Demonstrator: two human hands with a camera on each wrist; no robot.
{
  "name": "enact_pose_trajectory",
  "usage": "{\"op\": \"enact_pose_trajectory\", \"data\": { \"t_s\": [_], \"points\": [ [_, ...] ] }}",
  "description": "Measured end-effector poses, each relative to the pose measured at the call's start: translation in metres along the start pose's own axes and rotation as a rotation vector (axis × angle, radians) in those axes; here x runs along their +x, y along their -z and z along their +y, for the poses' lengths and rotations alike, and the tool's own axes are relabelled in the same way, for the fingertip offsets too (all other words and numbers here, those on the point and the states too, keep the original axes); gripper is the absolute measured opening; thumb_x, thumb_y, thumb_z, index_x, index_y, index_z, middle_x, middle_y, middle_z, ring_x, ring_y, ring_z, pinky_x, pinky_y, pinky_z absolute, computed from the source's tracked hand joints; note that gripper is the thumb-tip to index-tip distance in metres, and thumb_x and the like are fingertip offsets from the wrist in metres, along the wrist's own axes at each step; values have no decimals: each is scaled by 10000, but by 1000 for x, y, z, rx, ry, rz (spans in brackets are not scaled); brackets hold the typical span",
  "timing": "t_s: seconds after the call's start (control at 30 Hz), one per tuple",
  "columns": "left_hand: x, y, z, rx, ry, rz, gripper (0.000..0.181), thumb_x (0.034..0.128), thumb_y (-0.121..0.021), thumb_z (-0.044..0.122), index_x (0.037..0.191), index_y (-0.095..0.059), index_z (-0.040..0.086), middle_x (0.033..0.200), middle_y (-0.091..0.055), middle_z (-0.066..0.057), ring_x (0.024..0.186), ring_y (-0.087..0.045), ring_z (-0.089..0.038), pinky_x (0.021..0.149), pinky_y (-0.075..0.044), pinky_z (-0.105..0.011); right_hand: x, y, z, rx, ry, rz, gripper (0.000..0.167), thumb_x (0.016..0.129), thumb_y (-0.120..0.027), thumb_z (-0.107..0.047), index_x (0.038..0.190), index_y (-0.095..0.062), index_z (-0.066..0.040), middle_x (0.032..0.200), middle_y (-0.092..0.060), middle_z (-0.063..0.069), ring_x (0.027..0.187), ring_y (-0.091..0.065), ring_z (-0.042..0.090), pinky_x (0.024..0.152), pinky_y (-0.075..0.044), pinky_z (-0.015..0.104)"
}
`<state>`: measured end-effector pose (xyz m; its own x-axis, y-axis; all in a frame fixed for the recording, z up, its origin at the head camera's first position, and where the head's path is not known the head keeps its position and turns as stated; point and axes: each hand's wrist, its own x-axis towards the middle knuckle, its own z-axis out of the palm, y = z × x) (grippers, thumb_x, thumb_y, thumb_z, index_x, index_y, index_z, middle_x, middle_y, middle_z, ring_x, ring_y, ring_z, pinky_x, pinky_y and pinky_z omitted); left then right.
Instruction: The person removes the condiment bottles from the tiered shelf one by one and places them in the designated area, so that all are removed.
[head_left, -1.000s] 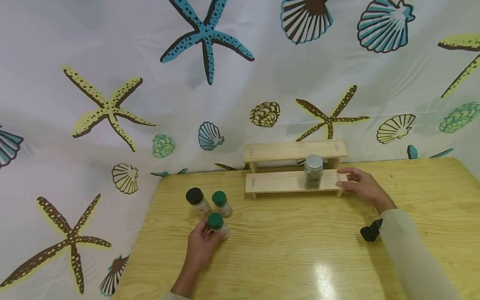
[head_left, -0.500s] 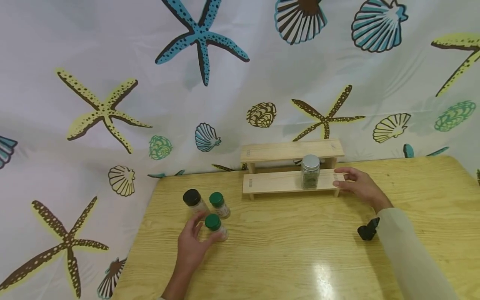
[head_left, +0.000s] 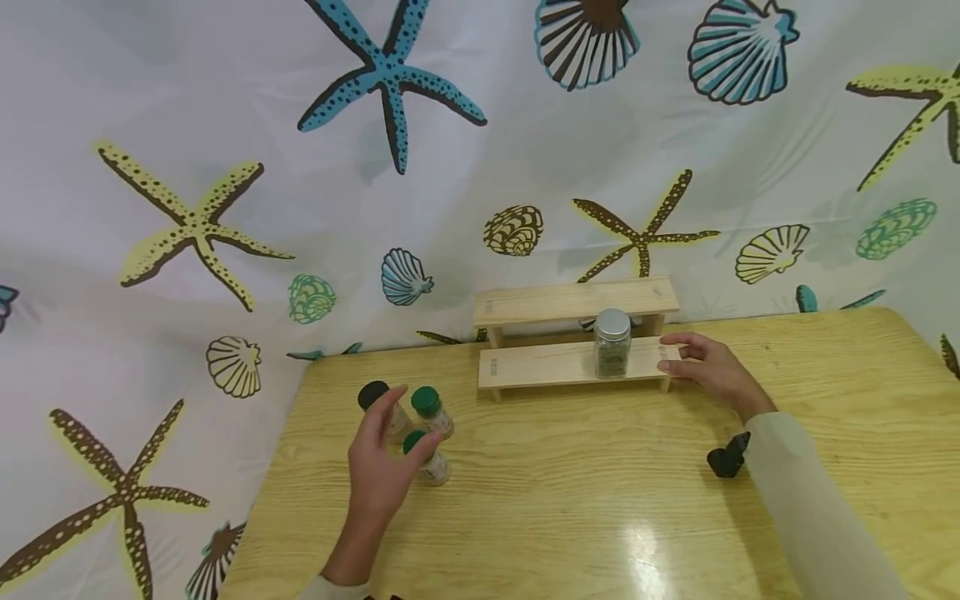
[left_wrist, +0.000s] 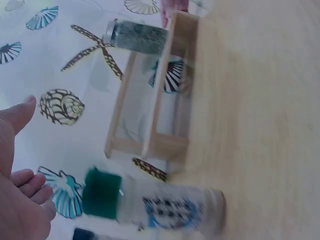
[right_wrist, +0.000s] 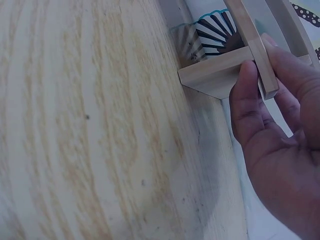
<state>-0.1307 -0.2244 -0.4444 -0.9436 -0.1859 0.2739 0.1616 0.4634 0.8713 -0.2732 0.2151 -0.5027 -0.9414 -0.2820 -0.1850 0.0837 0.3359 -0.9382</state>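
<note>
My left hand [head_left: 378, 475], thumb and fingers spread, hovers over the small spice bottles at left and holds nothing. Partly behind it are a black-capped bottle [head_left: 372, 393] and a front green-capped bottle [head_left: 437, 470]. Another green-capped bottle [head_left: 428, 403] stands just behind. In the left wrist view, a green-capped bottle [left_wrist: 170, 205] is near the fingers, apart from them. My right hand [head_left: 712, 371] pinches the right end of a two-tier wooden shelf [head_left: 540, 365]; the right wrist view shows thumb and fingers about the board's end [right_wrist: 267, 82]. A silver-lidded glass jar [head_left: 612, 346] sits on the lower tier.
The shelf stands at the back of a wooden table [head_left: 570, 483], close to a white sheet [head_left: 450, 208] printed with starfish and shells. A small black object [head_left: 726, 460] is beside the right sleeve [head_left: 810, 500].
My left hand lets go of the front green-capped bottle, opens and lifts back to the left. The bottle stays standing on the table. My right hand keeps its grip on the shelf.
</note>
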Motion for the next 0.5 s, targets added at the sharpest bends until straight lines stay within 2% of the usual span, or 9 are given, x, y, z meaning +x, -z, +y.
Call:
{"op": "enact_pose_trajectory", "data": {
  "t_s": [0.13,0.33,0.5],
  "points": [
    [13,-15,22,-81,-35,-40,664,788,-783,175,1374,-470,147,1441,-437,-58,1397,-345,-214,1165,-301,-439,0,2,-1,-7,6,4,640,899,-648,-354,1415,-405,-64,1294,-427,166,962,-516,78,890,-552,366],
    [37,-54,57,-124,-66,-122,694,788,-784,240,1389,-450,142,1439,-435,-29,1394,-353,-184,1163,-315,-315,0,2,-1,22,8,9,609,900,-655,-310,1403,-423,-57,1066,-436,67,867,-536,82,859,-557,346],
    [54,-87,74,-142,-50,-173,714,794,-779,248,1403,-431,118,1465,-407,-75,1413,-325,-249,1177,-294,-365,3,1,1,30,0,17,616,883,-677,-312,1387,-442,-49,1055,-444,53,846,-536,78,841,-565,331]
  ]
}}
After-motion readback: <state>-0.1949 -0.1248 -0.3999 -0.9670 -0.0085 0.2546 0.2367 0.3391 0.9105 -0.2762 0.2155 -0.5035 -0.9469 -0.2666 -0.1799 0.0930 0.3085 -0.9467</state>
